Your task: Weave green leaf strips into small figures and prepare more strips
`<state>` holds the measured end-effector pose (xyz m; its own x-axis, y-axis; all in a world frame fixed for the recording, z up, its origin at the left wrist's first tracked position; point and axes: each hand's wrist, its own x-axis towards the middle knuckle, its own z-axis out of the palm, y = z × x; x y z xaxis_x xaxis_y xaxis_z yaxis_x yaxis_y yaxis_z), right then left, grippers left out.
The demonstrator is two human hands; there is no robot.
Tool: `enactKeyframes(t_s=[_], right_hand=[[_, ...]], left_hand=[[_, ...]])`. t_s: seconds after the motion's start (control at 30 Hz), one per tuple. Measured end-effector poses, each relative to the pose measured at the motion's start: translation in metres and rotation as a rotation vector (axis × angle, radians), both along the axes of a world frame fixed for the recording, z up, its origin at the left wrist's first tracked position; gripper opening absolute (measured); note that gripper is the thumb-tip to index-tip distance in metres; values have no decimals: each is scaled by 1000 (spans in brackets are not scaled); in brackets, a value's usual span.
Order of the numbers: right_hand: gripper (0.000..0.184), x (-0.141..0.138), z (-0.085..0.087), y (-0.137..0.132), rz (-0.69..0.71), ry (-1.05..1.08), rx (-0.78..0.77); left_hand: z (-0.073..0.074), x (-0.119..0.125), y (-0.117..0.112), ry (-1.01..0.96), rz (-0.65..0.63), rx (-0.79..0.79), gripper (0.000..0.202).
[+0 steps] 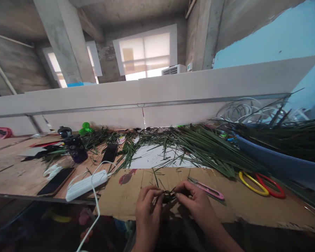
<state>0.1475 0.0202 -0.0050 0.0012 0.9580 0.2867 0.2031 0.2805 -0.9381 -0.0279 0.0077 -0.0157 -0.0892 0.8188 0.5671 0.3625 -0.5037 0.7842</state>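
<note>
Over cardboard [115,197]: dark piece [168,197], apparently being shaped
Left hand [148,204]: grip pinched on it
Right hand [195,200]: likewise; next needs steadiness

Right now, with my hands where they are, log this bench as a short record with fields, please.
left hand: fingertips pinching a small dark green piece
right hand: fingertips at the same piece, opposite side
work surface: cardboard sheet
tools: pink-handled cutter, beside the right hand; yellow and red handle loops, farther right
material: long green leaves, behind the cardboard
far right: blue tub holding more leaves
left: white power strip, dark phone
</note>
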Motion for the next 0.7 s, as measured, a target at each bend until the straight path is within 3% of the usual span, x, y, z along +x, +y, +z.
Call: enactKeyframes(t_s=[0.2, 0.37, 0.7], right_hand=[[10, 8, -7, 4, -8, 24, -50], [26, 9, -8, 4, 51, 133, -126], [43, 12, -14, 6, 54, 411, -242]], left_hand=[[1, -2, 0, -91, -55, -84, 19], [0, -3, 0, -128, -62, -139, 22], [-6, -4, -3, -188, 19, -234, 30]])
